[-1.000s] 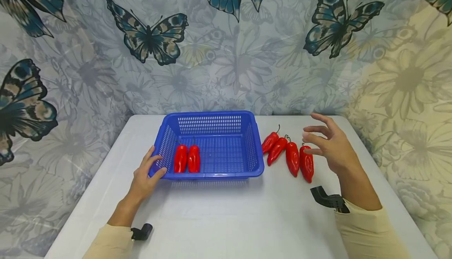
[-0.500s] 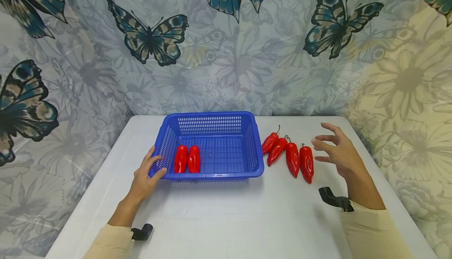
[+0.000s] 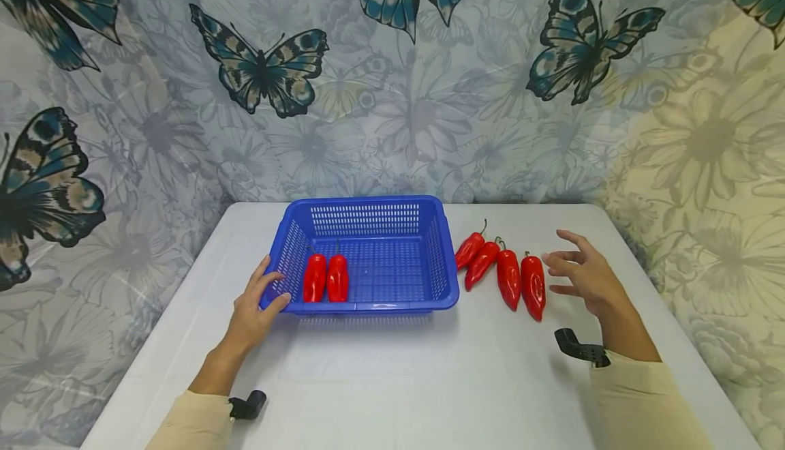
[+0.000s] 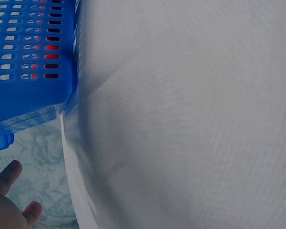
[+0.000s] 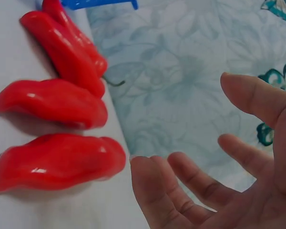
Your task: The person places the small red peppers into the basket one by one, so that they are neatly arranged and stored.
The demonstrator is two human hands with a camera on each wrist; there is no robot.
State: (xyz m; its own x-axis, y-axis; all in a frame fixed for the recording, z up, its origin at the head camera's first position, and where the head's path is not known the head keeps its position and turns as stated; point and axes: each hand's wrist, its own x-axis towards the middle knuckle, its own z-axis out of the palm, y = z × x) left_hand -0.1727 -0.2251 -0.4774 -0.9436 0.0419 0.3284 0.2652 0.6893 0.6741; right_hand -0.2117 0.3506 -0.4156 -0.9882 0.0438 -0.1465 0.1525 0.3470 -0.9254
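Note:
In the head view a blue plastic basket (image 3: 380, 306) with slotted walls stands on the white table. Two red peppers (image 3: 315, 277) lie side by side in its left part. My left hand (image 3: 253, 313) is at the basket's front left corner, its relaxed fingers and thumb spread by the rim. Right of the basket, several red peppers (image 3: 508, 279) lie in a slanting row. My right hand (image 3: 587, 276) hovers just right of the rightmost pepper (image 3: 533, 286), fingers loosely bent and holding nothing. The right wrist view shows the fingertips (image 5: 148, 174) near that pepper's end.
The white table (image 3: 380, 382) reaches back to a wall covering (image 3: 423, 129) printed with flowers and butterflies. A dark wrist camera (image 3: 248, 405) sits on my left wrist, and another dark camera (image 3: 579, 349) on my right.
My right hand has moved right from above the rightmost pepper to beside it, and slightly lower in the view. The left hand, basket and peppers stay as they were.

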